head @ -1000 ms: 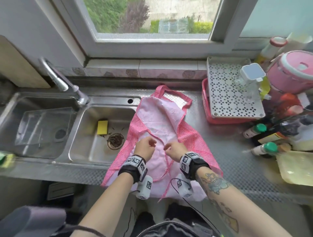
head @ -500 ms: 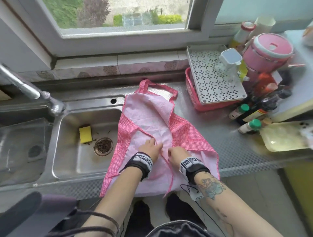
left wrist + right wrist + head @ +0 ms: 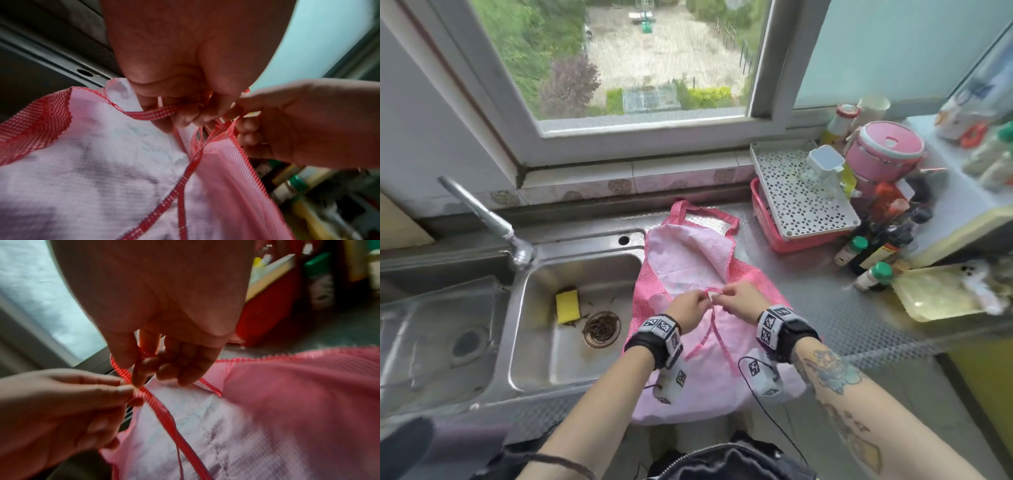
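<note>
A pink apron (image 3: 688, 260) with red-checked trim lies spread on the steel counter (image 3: 825, 308), its neck loop toward the window and its hem hanging over the front edge. My left hand (image 3: 702, 301) and right hand (image 3: 722, 295) meet above its middle. Each pinches a thin checked tie (image 3: 709, 337). In the left wrist view, my left hand's fingertips (image 3: 185, 117) hold a tie (image 3: 156, 112) while my right hand (image 3: 242, 116) grips beside it. In the right wrist view, my right hand (image 3: 156, 369) and my left hand (image 3: 127, 391) pinch the tie (image 3: 160, 407) where the strands cross.
Left of the apron is a double sink (image 3: 544, 359) with a yellow sponge (image 3: 567, 306), a clogged strainer (image 3: 601, 329) and a faucet (image 3: 486, 219). At right stand a pink basket topped by a white perforated tray (image 3: 801, 202), several bottles (image 3: 873, 275), a pink pot (image 3: 883, 150) and a yellow tray (image 3: 935, 294).
Half a second ago both hands pressed down on the apron's middle. Now they are raised slightly and pinch the ties together. The head view has tilted up toward the window.
</note>
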Demonstrator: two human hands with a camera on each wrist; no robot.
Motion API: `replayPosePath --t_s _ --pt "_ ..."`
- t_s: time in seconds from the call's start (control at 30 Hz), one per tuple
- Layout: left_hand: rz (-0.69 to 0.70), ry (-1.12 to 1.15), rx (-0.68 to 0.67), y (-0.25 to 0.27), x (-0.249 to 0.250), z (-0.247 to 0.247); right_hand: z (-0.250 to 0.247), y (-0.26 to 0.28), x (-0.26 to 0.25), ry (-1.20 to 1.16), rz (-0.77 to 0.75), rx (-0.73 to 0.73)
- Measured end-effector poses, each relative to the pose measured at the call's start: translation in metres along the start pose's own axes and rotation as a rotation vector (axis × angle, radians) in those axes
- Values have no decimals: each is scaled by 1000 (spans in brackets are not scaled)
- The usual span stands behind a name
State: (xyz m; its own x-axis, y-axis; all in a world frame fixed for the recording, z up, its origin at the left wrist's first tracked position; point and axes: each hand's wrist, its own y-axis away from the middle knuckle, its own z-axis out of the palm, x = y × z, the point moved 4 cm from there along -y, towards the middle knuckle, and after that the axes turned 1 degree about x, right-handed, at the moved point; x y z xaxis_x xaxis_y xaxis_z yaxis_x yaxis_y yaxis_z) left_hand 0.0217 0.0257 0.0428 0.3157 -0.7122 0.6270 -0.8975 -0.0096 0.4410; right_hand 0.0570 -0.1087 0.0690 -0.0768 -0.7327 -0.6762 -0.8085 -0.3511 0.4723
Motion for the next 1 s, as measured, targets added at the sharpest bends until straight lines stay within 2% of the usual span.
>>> replayPosePath --t_s 0.13,0.27,0.37,0.5,0.57,0.67,0.8,0.93,1.0 --pt "-94 133 114 -2 -8 -19 7 10 -15 141 -132 -64" --pt "-168 92 162 1 -15 -33 5 17 -16 145 -172 -101" --pt "-206 93 234 4 -18 -43 1 23 -16 155 -175 -207" --pt "-137 194 269 7 -6 -51 -2 30 -22 160 -180 -372" --pt "-68 280 211 11 7 -50 -1 29 -25 111 -181 -416" --pt "7 233 7 18 20 -39 -4 20 -26 -143 -169 -316" --pt "-7 365 -91 22 17 -33 -9 9 -23 -564 -105 -138" --pt "-5 559 -151 25 15 -35 -10 8 -27 -548 -120 11" --pt "22 554 -121 27 16 -40 -9 9 -30 -486 -140 17"
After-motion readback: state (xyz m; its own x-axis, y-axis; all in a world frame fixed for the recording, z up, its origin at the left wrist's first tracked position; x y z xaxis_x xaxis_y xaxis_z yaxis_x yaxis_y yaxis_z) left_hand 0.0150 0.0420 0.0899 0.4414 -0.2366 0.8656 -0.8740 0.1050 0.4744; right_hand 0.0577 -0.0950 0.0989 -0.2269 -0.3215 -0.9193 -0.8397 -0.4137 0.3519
